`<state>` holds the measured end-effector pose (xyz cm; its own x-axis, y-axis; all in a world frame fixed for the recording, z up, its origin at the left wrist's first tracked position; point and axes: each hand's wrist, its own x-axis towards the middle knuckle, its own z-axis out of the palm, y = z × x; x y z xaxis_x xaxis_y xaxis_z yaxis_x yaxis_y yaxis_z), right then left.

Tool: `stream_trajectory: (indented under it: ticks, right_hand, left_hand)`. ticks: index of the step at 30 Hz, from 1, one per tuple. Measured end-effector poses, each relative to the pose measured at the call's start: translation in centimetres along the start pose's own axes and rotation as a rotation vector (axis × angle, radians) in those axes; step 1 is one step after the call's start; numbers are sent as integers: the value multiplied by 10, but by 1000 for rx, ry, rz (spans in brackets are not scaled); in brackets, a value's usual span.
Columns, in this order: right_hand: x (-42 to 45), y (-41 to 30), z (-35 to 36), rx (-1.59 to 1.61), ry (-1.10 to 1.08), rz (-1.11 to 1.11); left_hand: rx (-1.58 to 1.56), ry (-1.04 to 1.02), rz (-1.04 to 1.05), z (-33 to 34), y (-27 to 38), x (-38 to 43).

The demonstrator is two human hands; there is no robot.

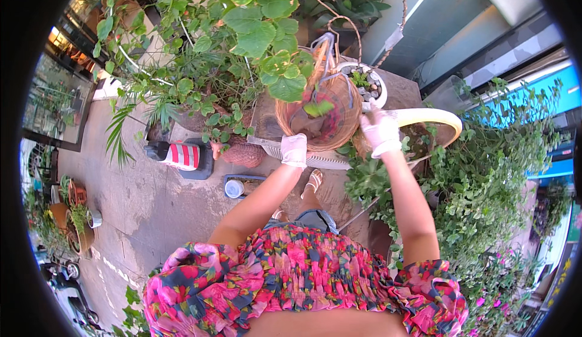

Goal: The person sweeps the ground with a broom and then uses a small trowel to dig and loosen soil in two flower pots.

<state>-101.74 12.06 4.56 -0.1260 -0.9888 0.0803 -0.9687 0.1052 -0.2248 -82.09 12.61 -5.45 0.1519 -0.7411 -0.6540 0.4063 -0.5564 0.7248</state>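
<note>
A round wicker basket [351, 130] with a plaid cloth lining stands tilted before me, with a green leaf and something brown inside. My left hand [294, 149], in a white glove, grips the basket's near left rim. My right hand [380, 132], gloved too, is raised at the basket's right side; whether its fingers hold anything cannot be made out. Behind the basket rise its handle and grey-purple ribbon. A white bowl [383, 92] with grey stones and a small green plant sits beyond my right hand. Broad green leaves [286, 86] hang over the basket's left rim.
The basket and bowl stand on a stone-like block [402, 86]. At the right, a curved white rim [436, 115] surrounds a planter, beside dense foliage [473, 191]. A blue tray [245, 178] with a white tub and a red-and-white striped object [183, 156] lie on the paving at left.
</note>
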Motion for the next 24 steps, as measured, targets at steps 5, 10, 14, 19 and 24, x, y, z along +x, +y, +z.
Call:
stream_trajectory:
  ticks: [5,10,14,19,24]
  right_hand:
    - [9,-14,68,262,-169,188]
    - [10,-52,80,369,-153,249]
    - [14,-48,91,364,-60,307]
    - [9,2,104,681,179,203]
    - [-109,-40,54,494,283,-225]
  left_hand:
    - [107,-165,-54,-21,29,12]
    - [154,-69,-73,-53,43,28]
    - [199,-91,-61,-67,49,19]
    - [207,-282,-57,-140,3,-20]
    - [275,220,-210,-344,-76,-31]
